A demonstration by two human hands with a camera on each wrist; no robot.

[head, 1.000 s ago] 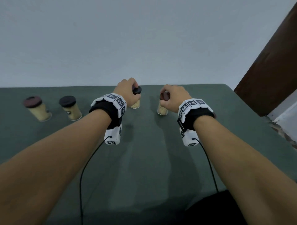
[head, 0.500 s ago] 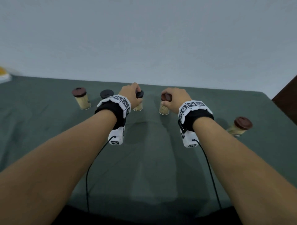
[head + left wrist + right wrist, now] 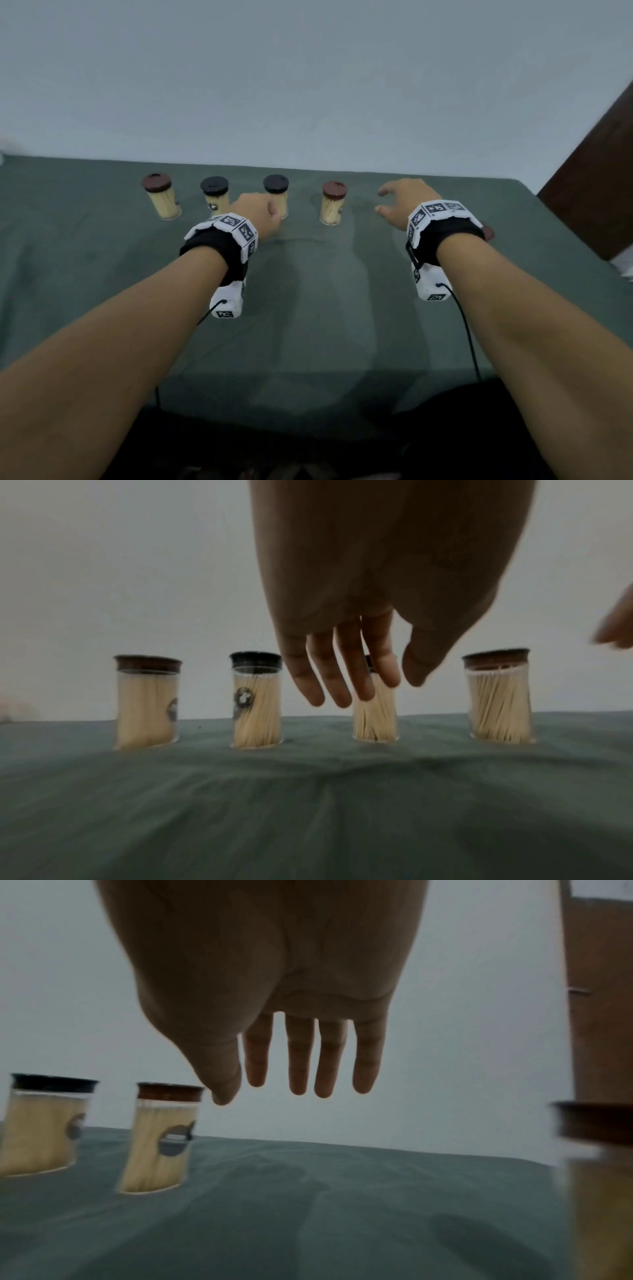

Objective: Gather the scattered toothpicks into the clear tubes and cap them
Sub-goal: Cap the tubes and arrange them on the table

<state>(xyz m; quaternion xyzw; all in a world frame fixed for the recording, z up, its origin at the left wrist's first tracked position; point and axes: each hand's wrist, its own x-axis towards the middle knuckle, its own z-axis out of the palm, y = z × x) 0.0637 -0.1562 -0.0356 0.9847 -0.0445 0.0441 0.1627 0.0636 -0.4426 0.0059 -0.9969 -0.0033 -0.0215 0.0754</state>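
Note:
Four clear tubes packed with toothpicks stand capped in a row at the back of the green table [image 3: 308,308]: a brown-capped tube [image 3: 161,200], a black-capped tube [image 3: 214,195], another black-capped tube [image 3: 276,188], and a brown-capped tube [image 3: 333,205]. My left hand [image 3: 263,212] hovers just in front of the third tube [image 3: 375,723], fingers relaxed and holding nothing. To the right of the fourth tube [image 3: 161,1137], my right hand [image 3: 394,202] hangs open with straight fingers [image 3: 301,1069]. I see no loose toothpicks.
A fifth brown-capped tube [image 3: 596,1150] stands at the right, mostly hidden behind my right wrist in the head view. A dark wooden panel [image 3: 596,178] rises beyond the table's right edge. A pale wall backs the table.
Both hands have let go of the caps they were pressing. The left hand has drawn back a little; the right hand has moved right, away from the brown-capped tube.

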